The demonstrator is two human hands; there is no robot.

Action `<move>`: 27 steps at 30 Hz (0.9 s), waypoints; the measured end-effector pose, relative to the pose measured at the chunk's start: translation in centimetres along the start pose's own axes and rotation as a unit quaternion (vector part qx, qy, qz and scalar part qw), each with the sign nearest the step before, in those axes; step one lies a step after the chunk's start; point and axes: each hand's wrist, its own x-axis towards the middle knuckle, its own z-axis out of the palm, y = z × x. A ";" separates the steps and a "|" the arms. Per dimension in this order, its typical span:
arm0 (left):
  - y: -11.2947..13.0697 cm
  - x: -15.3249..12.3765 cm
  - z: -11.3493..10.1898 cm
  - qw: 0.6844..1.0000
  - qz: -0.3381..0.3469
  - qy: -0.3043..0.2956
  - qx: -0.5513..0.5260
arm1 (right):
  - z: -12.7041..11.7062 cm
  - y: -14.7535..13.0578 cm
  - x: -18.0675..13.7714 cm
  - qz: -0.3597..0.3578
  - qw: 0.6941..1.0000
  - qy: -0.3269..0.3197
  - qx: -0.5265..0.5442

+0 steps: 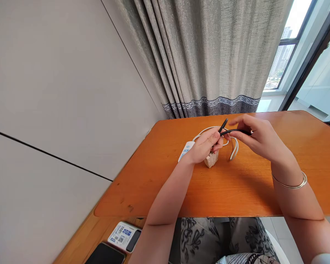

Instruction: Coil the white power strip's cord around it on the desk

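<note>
My left hand (206, 145) is closed on a black cable (231, 131), pinching it between thumb and fingers. One short end of the cable sticks up past the left thumb, and another stretch bends across to the right. My right hand (257, 134) grips that stretch between thumb and fingers, with its index finger reaching toward the short end. Below my left hand a pale wooden block (211, 160) rests on the table, its top partly hidden by the fingers. Beside the left wrist lies a white power strip (186, 149), partly covered. Its white cord (234, 149) loops behind both hands.
The orange-brown wooden table (143, 165) meets a pale wall panel (57, 91) on the left. Grey curtains (214, 55) hang behind it, with a window at the right. At lower left, a white labelled box (122, 234) and a black phone-like slab (106, 255) lie on a wooden surface.
</note>
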 end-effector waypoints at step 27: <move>1.0 0.2 0.3 0.956 -0.064 0.100 -0.269 | 3.3 3.5 1.9 0.020 0.997 -0.041 0.064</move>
